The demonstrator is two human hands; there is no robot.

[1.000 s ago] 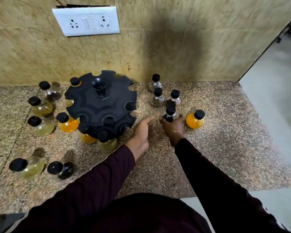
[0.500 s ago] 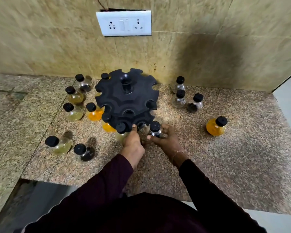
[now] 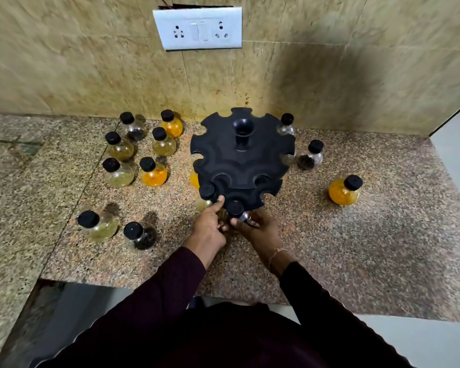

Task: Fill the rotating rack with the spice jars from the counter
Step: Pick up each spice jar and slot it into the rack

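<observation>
Rack (image 3: 239,166) slots: yellow-filled jar (image 3: 206,195), clear jar (image 3: 237,209).

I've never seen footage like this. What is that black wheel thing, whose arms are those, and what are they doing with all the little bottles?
There is no machine: a person wears a camera on the head, looking down at their own arms. The black wheel is a rotating spice rack with notches round its rim. The right hand holds a black-capped jar at a front notch; the left hand touches the rack's edge beside it. More round jars stand on the granite counter: a cluster at left, two nearer, an orange one at right.
</observation>
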